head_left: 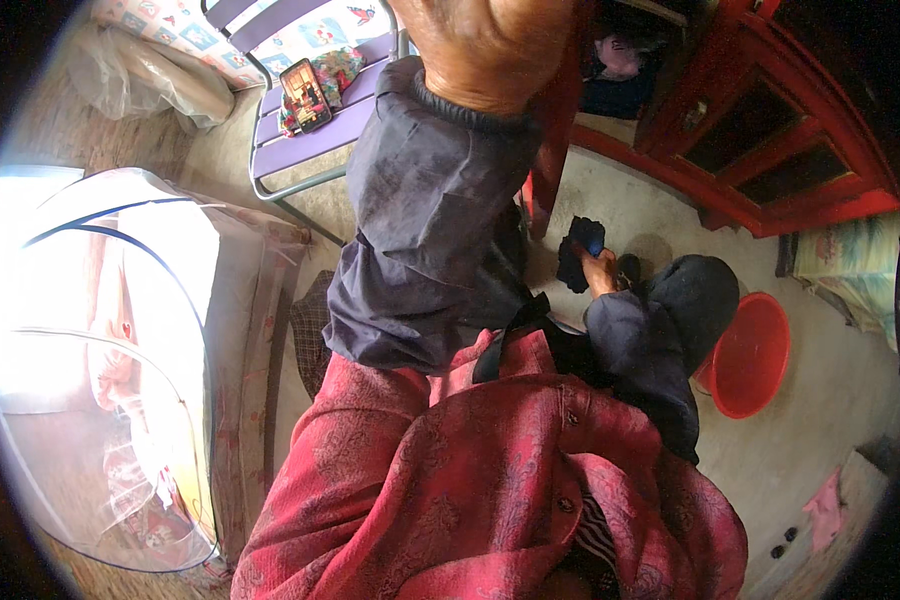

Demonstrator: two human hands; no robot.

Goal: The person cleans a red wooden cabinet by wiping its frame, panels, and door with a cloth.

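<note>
My left hand [495, 45] is raised close at the top, bare past a dark grey sleeve cover [400, 190]; its fingers lie beyond the picture's edge, so their grip is hidden. Lower down and to the right, my right hand [600, 272] is closed on a black cloth [573, 258] near the grey floor. A small blue patch shows on the cloth beside my fingers. Just left of the cloth stands a narrow red wooden part [547, 170]. To the right of my right arm is a red bucket [753, 355].
A red cabinet [770, 130] with folded clothes [620, 60] stands far right. On a purple slatted chair [290, 155] are a phone [305, 97] and a floral cloth [342, 70]. A bed under a mosquito net [170, 300] fills the left. A pink cloth [825, 510] lies lower right.
</note>
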